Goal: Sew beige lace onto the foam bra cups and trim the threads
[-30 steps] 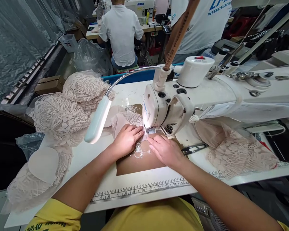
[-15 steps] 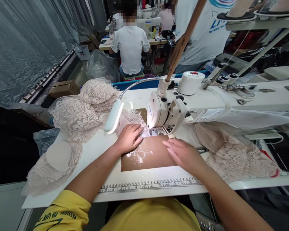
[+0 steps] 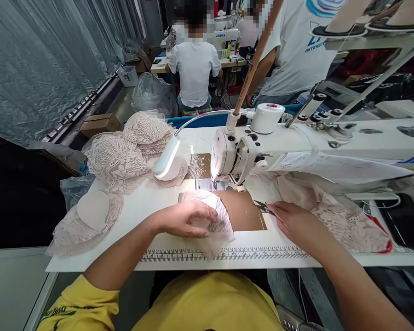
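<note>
My left hand grips a pale pink lace bra cup in front of the sewing machine, thumb and fingers curled over it. A sheer edge of the cup hangs toward the printed ruler. In my right hand is a small pair of scissors, blades pointing left over the brown plate. The blades are apart from the cup. Part of the scissors' handle is hidden by my fingers.
Stacked lace cups lie at the left, with another cup nearer me. A lamp on a bent neck leans over the table. More lace fabric and a black phone-like slab are at the right. Two co-workers are beyond.
The lace cup has come out from under the machine head toward me, with my left hand on it. My right hand, earlier without visible scissors, now holds them farther right.
</note>
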`<act>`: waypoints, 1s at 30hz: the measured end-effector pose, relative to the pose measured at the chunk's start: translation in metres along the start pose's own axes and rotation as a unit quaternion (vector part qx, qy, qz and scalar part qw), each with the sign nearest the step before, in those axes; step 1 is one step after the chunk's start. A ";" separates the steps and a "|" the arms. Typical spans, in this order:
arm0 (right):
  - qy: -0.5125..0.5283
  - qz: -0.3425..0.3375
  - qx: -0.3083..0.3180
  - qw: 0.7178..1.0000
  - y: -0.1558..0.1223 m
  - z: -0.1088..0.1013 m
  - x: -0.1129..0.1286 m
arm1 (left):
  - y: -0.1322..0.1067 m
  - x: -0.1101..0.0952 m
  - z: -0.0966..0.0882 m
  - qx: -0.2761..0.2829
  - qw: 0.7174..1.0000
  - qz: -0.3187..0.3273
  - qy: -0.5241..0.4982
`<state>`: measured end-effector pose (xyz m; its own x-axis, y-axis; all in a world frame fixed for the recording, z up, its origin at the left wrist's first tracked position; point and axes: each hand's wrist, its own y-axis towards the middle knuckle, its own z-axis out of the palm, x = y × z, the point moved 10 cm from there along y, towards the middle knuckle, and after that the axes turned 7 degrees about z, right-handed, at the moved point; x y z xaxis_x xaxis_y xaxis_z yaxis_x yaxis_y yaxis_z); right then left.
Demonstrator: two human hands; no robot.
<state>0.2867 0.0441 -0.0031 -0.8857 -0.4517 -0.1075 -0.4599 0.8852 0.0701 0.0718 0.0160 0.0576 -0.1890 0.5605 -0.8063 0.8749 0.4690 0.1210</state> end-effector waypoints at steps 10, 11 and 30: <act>0.077 0.065 -0.028 0.994 0.013 -0.014 0.007 | 0.017 0.069 -0.033 -0.119 0.977 -0.140 0.106; 0.102 0.067 -0.040 0.992 0.013 -0.019 0.010 | 0.019 0.071 -0.032 -0.116 0.976 -0.148 0.110; 0.460 0.049 0.080 0.883 0.075 -0.030 0.106 | 0.003 0.077 -0.013 -0.184 0.954 -0.112 -0.210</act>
<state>0.1563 0.0593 0.0203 -0.6315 -0.2058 0.7475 -0.4276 0.8967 -0.1144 0.0544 0.0695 0.0032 -0.0898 0.1314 -0.9873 0.6029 0.7961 0.0511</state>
